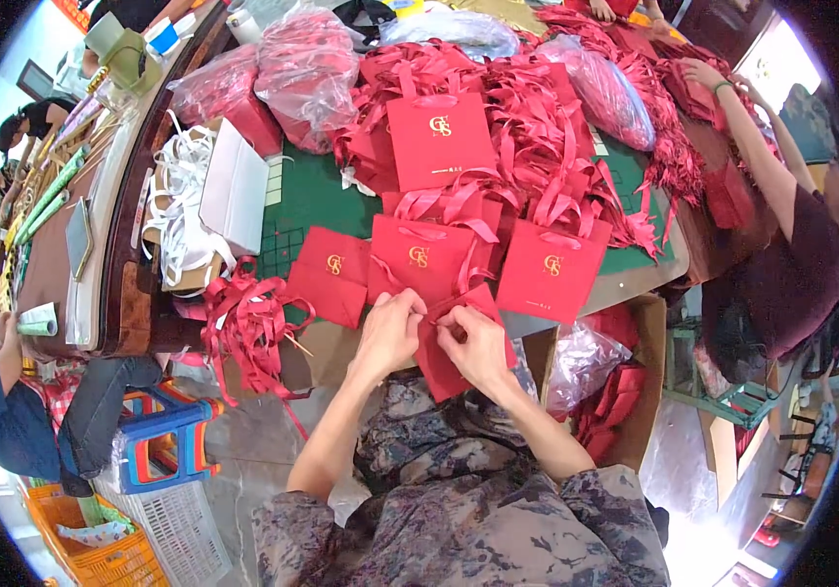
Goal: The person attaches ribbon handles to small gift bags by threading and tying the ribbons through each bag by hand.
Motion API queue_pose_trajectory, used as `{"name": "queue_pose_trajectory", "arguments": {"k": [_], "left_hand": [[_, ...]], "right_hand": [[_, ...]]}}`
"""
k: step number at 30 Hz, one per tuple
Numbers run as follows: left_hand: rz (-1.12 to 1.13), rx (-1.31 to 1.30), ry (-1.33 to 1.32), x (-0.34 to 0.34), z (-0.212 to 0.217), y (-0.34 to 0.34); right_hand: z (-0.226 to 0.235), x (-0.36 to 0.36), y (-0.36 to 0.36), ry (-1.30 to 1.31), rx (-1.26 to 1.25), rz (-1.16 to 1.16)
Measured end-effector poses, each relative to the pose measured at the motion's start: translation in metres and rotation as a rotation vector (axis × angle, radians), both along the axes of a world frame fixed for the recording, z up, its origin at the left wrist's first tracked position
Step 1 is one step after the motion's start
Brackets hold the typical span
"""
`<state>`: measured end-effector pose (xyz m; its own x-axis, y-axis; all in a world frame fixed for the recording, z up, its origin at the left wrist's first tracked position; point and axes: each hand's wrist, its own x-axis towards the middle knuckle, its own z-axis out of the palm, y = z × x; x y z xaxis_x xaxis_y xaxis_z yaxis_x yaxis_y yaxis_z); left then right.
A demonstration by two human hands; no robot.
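A red paper gift bag (442, 368) tilts at the table's near edge between my two hands. My left hand (392, 335) is closed at its upper left edge, fingertips pinched on the bag. My right hand (475, 344) is curled at its upper right, thumb and forefinger pinched together on what looks like red ribbon, mostly hidden by the fingers. Just beyond lies a red bag with a gold emblem (421, 256). Similar bags lie to the left (327, 279) and right (553, 269). A bundle of loose red ribbons (248, 328) hangs over the edge at left.
Behind are heaped red bags with ribbon handles (439, 142) and plastic-wrapped bundles (307, 73). A box of white ribbons (190, 210) stands at left on the green mat (317, 186). Below right is a cardboard box (646, 367) of red bags. Co-workers sit at both sides.
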<state>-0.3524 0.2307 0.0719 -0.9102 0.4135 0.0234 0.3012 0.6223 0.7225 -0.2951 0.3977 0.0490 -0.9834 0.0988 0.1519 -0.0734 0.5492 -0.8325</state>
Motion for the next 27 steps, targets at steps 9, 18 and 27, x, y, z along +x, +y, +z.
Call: {"name": "queue_pose_trajectory", "arguments": {"k": [9, 18, 27], "left_hand": [[-0.005, 0.078, -0.105, -0.003, 0.011, -0.002], [-0.008, 0.071, -0.158, -0.003, 0.019, 0.000], [0.005, 0.103, -0.219, 0.000, 0.029, 0.002]], "right_hand": [[0.016, 0.014, 0.001, -0.023, -0.085, -0.022], [0.015, 0.021, 0.001, 0.010, -0.097, -0.053], [0.022, 0.023, -0.001, -0.049, -0.172, -0.055]]}}
